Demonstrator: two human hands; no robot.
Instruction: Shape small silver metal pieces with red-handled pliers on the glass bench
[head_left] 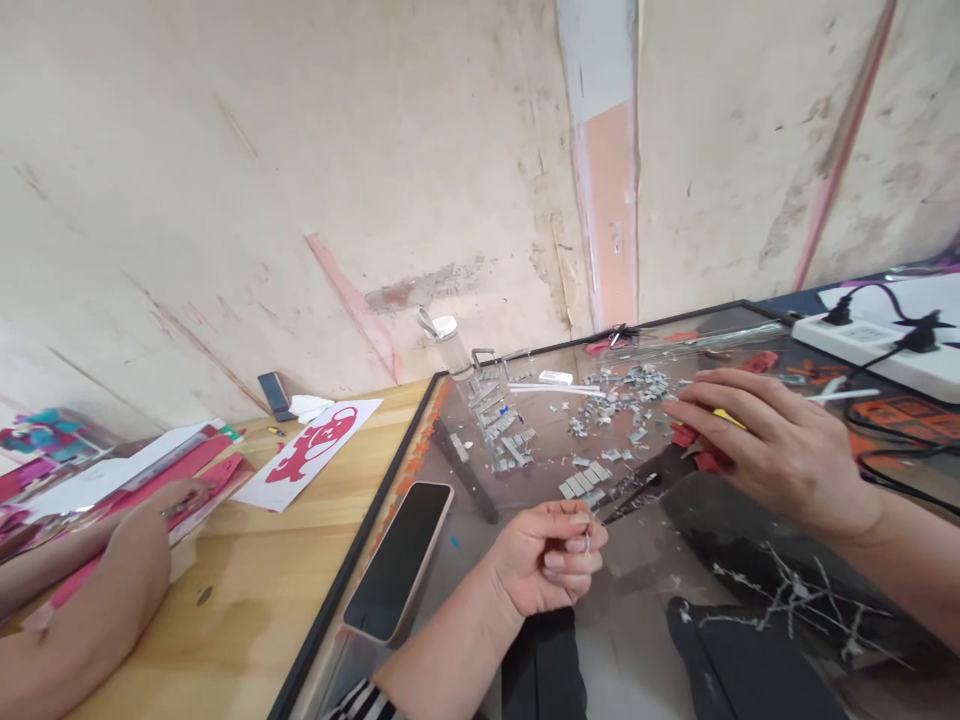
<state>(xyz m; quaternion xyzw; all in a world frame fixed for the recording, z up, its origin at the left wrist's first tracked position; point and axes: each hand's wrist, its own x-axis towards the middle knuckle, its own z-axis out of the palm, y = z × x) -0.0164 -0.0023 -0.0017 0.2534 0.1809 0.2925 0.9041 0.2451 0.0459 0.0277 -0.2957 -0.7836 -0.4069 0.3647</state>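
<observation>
Striped cuff [366,702], nearest; my left hand [551,560] pinches pale strand [587,541] above glass tabletop [630,600], inward of left edge; probably light, bendy, best held near end. Right hand [780,450]: wrapped around red-handled pliers [709,461].

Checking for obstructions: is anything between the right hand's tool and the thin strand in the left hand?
Nothing visible: the red-handled tool in the right hand points toward the thin strand in the left hand; contact is unclear.
</observation>
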